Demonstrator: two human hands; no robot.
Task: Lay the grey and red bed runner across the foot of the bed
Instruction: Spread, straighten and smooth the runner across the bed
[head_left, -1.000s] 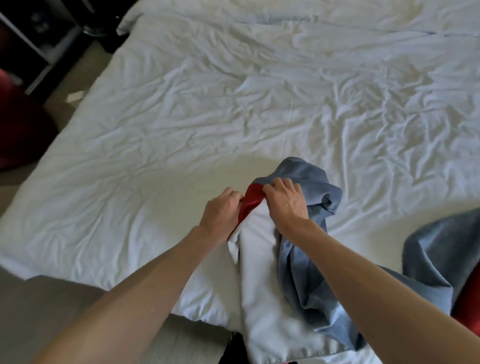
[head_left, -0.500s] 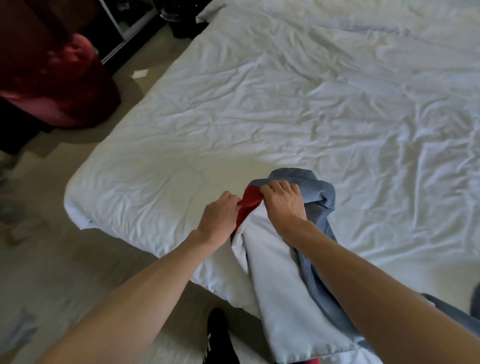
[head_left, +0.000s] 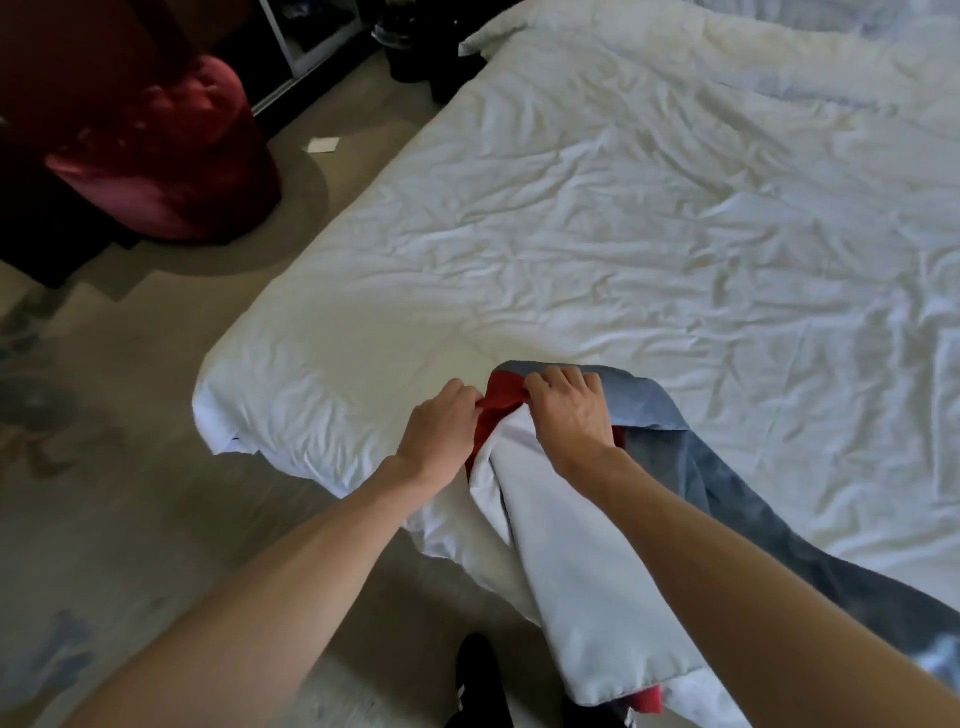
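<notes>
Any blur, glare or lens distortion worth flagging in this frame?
Head view: wide-angle stretch on the forearms; floor at left looks smeared; bed well lit, no glare; red chair in dark corner; left hand, right hand and bed runner sharp.

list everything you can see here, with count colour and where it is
bed runner: one, grey and red with white lining, bunched at the bed's near edge, hanging over it
bed: one, white wrinkled cover, fills the right and centre
round seat: one, dark red, on the floor at upper left
paper scrap: one, white, on the floor beside the bed
dark bin: at least one, black, on the floor at the top
shoe: one, black, bottom edge
floor: beige, left side
left hand: pinches the runner's red end
right hand: grips the same end
</notes>
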